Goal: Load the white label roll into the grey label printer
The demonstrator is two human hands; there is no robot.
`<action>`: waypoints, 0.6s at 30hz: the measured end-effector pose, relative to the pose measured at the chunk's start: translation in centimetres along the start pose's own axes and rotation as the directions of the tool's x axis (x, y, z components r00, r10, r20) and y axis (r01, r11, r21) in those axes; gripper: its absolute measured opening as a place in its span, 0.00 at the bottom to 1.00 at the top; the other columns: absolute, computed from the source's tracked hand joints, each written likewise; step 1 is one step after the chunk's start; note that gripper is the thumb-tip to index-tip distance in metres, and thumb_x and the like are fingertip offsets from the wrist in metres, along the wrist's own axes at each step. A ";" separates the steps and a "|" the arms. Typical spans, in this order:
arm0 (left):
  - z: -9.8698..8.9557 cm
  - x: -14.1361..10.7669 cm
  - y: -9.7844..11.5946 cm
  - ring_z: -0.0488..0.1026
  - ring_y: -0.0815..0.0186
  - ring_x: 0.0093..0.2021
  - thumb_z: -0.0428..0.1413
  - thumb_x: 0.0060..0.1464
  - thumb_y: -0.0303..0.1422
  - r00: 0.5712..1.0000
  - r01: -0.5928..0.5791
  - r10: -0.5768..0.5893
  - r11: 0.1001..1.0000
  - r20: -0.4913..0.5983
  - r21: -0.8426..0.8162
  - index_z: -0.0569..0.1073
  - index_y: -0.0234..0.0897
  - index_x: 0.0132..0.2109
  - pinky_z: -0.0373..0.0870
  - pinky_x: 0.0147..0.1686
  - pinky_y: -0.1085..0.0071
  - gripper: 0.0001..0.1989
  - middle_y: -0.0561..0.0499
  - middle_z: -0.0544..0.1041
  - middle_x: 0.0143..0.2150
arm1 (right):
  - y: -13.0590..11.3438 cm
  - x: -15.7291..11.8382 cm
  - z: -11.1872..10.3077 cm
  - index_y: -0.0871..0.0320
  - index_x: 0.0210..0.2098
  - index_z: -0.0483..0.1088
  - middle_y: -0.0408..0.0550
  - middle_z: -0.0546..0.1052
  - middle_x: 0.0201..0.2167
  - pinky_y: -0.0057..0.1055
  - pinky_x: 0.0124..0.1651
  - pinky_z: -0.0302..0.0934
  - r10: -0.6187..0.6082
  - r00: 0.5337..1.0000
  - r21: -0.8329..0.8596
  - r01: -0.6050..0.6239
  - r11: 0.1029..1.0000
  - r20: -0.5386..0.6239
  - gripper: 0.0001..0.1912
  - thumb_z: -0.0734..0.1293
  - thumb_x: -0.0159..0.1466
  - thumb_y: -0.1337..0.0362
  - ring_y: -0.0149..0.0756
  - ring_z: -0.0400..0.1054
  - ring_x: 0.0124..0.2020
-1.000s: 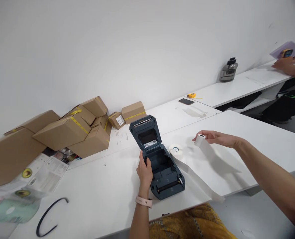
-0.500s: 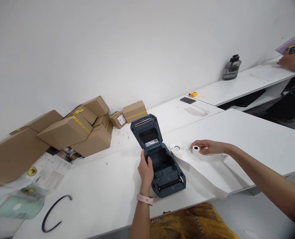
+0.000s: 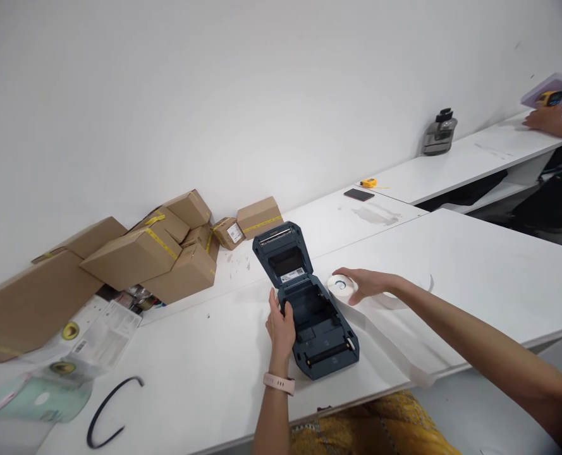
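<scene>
A dark blue-grey label printer [image 3: 325,344] stands on the white table with its lid raised and its inner bay bare. My left hand [image 3: 281,325] grips the printer's left side near the hinge, the thumb over the rim. Just right of the printer lies a white label roll [image 3: 338,287]. My right hand [image 3: 368,282] has its fingers and thumb around that roll's right side. A loose paper strip [image 3: 385,338] runs from near the roll towards the table's front edge. Behind my right forearm shows a curl of paper [image 3: 431,282]; the smaller roll is not visible.
Cardboard boxes [image 3: 133,256] are piled at the left by the wall. A black headband [image 3: 101,411] and a mint-green pouch [image 3: 55,398] lie at front left. Further back are a phone [image 3: 359,194], a tape measure [image 3: 369,182] and a bottle [image 3: 439,134]. Another person's hand [image 3: 549,120] is at far right.
My right hand has let go of the small paper roll and moved left onto the larger label roll. My left hand stays on the printer. The view has shifted slightly.
</scene>
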State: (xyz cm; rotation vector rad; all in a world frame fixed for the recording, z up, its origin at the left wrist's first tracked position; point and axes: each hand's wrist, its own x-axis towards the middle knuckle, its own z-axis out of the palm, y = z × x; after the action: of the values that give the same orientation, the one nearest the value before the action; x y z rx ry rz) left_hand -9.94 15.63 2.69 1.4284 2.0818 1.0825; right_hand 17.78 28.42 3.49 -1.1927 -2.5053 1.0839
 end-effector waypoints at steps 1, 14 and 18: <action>0.0 0.0 0.0 0.70 0.58 0.65 0.47 0.67 0.37 1.000 0.008 -0.008 1.000 -0.002 -0.002 0.54 0.40 0.72 0.63 0.63 0.60 0.29 0.40 0.72 0.66 | -0.1 0.3 0.4 0.57 0.63 0.62 0.61 0.73 0.59 0.48 0.57 0.63 -0.001 1.000 -0.007 0.001 1.000 -0.005 0.47 0.76 0.45 0.53 0.58 0.69 0.57; 0.0 -0.2 -0.2 0.70 0.57 0.65 0.47 0.67 0.37 1.000 0.002 -0.002 0.999 -0.003 -0.052 0.54 0.40 0.72 0.63 0.63 0.59 0.29 0.40 0.72 0.66 | -6.2 -4.9 -1.5 0.55 0.59 0.64 0.55 0.74 0.56 0.37 0.55 0.65 -0.236 0.963 0.382 0.267 0.885 -0.127 0.35 0.74 0.54 0.54 0.52 0.68 0.57; -0.6 0.2 -0.6 0.74 0.55 0.60 0.48 0.66 0.36 0.995 -0.100 0.101 0.994 0.019 -0.044 0.64 0.43 0.68 0.69 0.58 0.58 0.25 0.44 0.75 0.63 | -9.9 -2.4 -0.1 0.55 0.57 0.65 0.52 0.74 0.54 0.38 0.52 0.65 -0.409 0.912 0.541 0.347 0.766 -0.005 0.37 0.75 0.51 0.53 0.49 0.70 0.53</action>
State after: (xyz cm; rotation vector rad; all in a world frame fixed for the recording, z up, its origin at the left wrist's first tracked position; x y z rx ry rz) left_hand -10.77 15.51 2.61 1.5313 1.9786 1.1380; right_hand 13.32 22.58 10.60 -0.4510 -2.1422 1.6050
